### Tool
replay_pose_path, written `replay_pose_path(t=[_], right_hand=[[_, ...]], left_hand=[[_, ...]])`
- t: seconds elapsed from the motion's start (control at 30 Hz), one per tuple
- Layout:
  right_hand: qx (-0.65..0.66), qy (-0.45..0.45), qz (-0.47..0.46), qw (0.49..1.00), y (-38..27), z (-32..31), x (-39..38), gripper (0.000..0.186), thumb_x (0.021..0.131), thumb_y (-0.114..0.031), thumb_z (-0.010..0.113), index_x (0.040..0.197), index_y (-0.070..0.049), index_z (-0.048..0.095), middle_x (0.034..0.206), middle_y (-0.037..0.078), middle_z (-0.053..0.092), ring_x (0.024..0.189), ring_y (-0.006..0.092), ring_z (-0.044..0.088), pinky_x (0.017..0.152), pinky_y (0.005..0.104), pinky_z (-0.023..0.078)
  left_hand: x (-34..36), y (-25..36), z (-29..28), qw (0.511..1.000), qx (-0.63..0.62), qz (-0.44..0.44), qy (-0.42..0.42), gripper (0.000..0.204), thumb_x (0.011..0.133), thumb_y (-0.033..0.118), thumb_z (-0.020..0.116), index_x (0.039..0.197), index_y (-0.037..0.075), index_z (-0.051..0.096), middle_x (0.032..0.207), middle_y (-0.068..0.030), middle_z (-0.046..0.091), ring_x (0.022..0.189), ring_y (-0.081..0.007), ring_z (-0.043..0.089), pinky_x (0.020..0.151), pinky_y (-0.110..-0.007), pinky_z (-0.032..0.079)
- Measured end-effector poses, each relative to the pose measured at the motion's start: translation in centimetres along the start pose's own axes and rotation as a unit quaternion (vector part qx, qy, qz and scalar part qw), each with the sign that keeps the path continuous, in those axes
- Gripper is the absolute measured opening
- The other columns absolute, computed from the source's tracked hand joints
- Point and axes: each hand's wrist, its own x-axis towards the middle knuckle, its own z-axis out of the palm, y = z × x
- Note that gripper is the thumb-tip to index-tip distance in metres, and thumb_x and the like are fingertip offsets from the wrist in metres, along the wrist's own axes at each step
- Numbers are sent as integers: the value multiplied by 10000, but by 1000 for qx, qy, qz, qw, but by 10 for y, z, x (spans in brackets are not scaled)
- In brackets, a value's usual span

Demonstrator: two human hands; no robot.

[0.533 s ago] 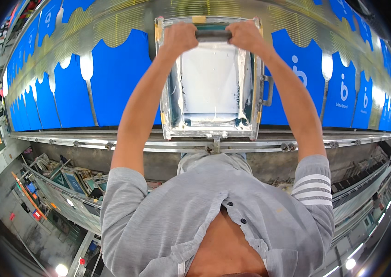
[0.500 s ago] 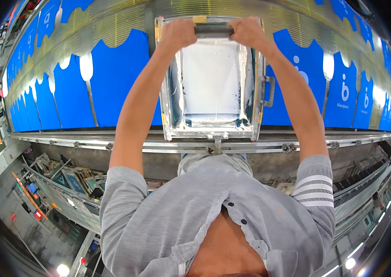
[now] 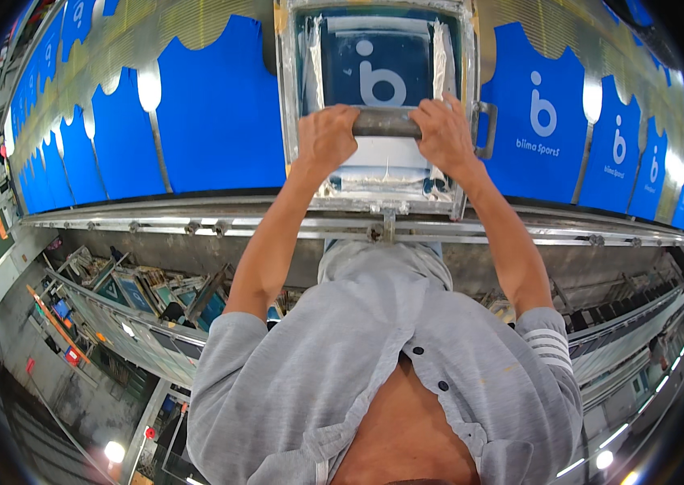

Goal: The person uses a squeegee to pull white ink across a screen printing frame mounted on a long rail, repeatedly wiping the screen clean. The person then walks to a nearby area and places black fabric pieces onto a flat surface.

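My left hand [image 3: 328, 139] and my right hand [image 3: 445, 136] are both closed on the ends of a grey squeegee bar [image 3: 386, 123]. The bar lies across the middle of a rectangular metal screen frame [image 3: 469, 44]. Above it, dark teal mesh shows a pale rounded logo with a dot [image 3: 382, 85]. Below it lies white ink [image 3: 386, 158], with thick smears along the frame's inner sides. A metal side handle [image 3: 487, 129] is fixed on the frame's right.
Blue shirt panels [image 3: 213, 113] line the long table on both sides; those at the right [image 3: 540, 153] bear white prints. A metal rail [image 3: 560, 236] runs along the near edge. Framed screens and racks [image 3: 156, 295] stand behind me, past a grey floor gap.
My hands and the squeegee have moved from the screen's far end down toward me, to its middle. The teal mesh and pale logo now show where white ink covered them.
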Motion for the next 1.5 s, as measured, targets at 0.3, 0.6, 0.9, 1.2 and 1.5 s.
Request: replay_pose_path(t=[0.3, 0.6, 0.9, 1.2, 1.5], right_hand=[[26, -104, 51, 993, -46, -5, -85, 298, 759, -179, 711, 1020, -41, 667, 983, 93, 602, 1019, 257, 579, 1050, 482, 336], [3, 238, 330, 913, 72, 0, -58, 627, 819, -481, 697, 1241, -27, 601, 1150, 197, 635, 1073, 355, 583, 936, 413, 451], [327, 142, 503, 787, 79, -8, -54, 457, 862, -391, 685, 1142, -30, 649, 761, 62, 618, 589, 143, 565, 530, 315, 458], [320, 154, 503, 788, 64, -32, -43, 334, 895, -284, 676, 1088, -14, 641, 663, 12, 544, 514, 79, 489, 434, 257, 377], [245, 180, 472, 827, 78, -24, -38, 386, 851, -350, 680, 1057, -24, 700, 889, 120, 709, 822, 237, 660, 757, 349, 491]], left_hand=[[-88, 34, 10, 1000, 19, -6, -23, 303, 688, 26, 602, 958, 93, 721, 969, -85, 711, 953, -287, 665, 924, -445, 469], [-96, 68, 40, 998, 5, 54, 38, 205, 706, 43, 587, 880, 52, 694, 923, -144, 686, 947, -299, 655, 777, -379, 509], [52, 33, -27, 989, 50, 11, -136, 291, 665, 136, 622, 924, 135, 754, 874, -176, 699, 872, -356, 668, 778, -480, 523], [180, -1, -36, 997, 61, -12, -50, 376, 695, 118, 598, 1034, 173, 751, 958, -158, 702, 918, -355, 663, 810, -479, 514], [-53, 48, 32, 986, -38, 75, 146, 375, 682, -88, 533, 995, 40, 695, 1004, -141, 702, 944, -322, 669, 808, -408, 527]])
